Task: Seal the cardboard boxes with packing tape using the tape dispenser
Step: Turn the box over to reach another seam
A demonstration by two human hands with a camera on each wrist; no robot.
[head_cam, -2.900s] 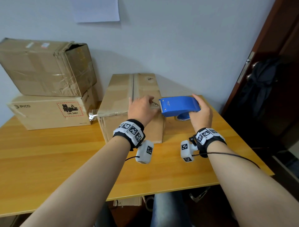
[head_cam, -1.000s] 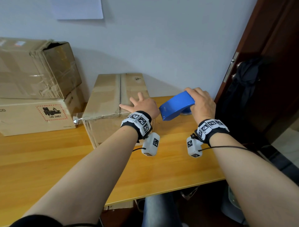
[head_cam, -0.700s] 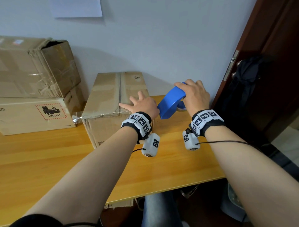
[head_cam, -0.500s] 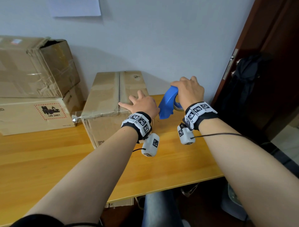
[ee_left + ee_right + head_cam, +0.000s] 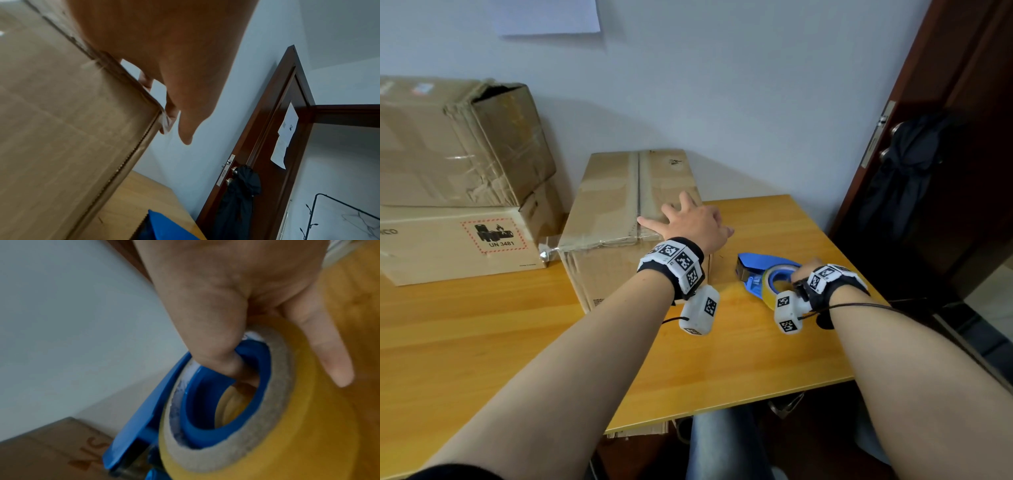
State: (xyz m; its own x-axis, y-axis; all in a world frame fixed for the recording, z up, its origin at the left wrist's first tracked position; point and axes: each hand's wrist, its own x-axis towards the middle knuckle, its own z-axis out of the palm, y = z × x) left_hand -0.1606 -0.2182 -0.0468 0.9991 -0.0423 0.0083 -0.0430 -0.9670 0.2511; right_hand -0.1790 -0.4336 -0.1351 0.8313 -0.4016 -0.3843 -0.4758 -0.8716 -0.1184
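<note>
Left hand (image 5: 690, 222) is laid flat on the box (image 5: 619, 192), fingers spread wide, at the near right corner of the lid. Tape is seen along the middle seam and across the near edge of this box. Two more boxes (image 5: 458, 178) are stacked at 9 o'clock from it, by the wall.

At 3 o'clock from the box, the blue dispenser (image 5: 763, 270) is set down on the table (image 5: 722, 359), on its side, with the tape roll (image 5: 277, 426) up. Right hand (image 5: 236, 305) is curled on it: a finger is hooked into the blue ring (image 5: 205, 402) inside the roll, and one finger is pointed out straight over the roll.

The step looks like the end of taping this box, with the tape being pressed flat and the dispenser being put down. It cannot be told if the stacked boxes are fully sealed. Next, the tape should be rubbed down, then another box should be pulled close and the dispenser picked up again.
</note>
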